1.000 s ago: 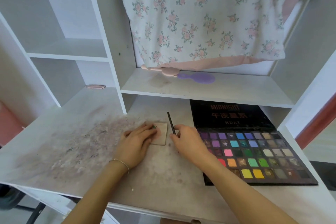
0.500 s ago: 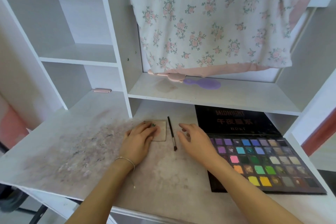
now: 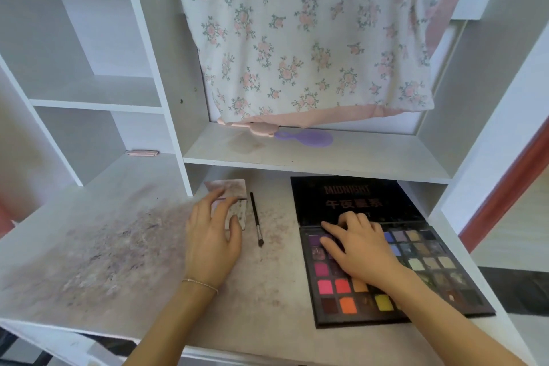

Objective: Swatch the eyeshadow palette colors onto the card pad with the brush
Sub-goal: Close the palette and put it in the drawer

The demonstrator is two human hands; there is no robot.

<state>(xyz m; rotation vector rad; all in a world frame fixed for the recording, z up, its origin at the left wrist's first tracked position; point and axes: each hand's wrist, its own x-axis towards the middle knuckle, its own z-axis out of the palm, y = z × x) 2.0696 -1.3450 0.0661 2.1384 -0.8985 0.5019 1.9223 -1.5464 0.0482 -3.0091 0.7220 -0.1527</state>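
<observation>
Now, head view, the only one we have: our right hand (image 3: 361, 249) has let go of the brush (image 3: 255, 218) and moved off it onto the eyeshadow palette (image 3: 416, 264), fingers spread loosely and lying flat over the upper-left pans near the hinge, holding nothing. A second ago that hand gripped the brush next to the pad; half a second ago the brush was already down and the hand was open beside it

Brush lies loose on the desk (image 3: 124, 246), between card pad (image 3: 237, 212) and palette, bristles toward us, touching neither

Our left hand (image 3: 212, 242) stays on the pad, fingers narrowed at its top edge; a stained sheet (image 3: 227, 187) now sticks up behind the pad, which wasn't showing before. Looks like we're flipping a used page, but we can't tell a firm pinch from a resting touch

Palette sits open at the right, lid back against the shelf

Our read: one swatch round is done and we're resetting for a clean page. Next step likely needs the brush picked back up before loading a new colour. Bare fingers on the pans risk smudging shades
</observation>
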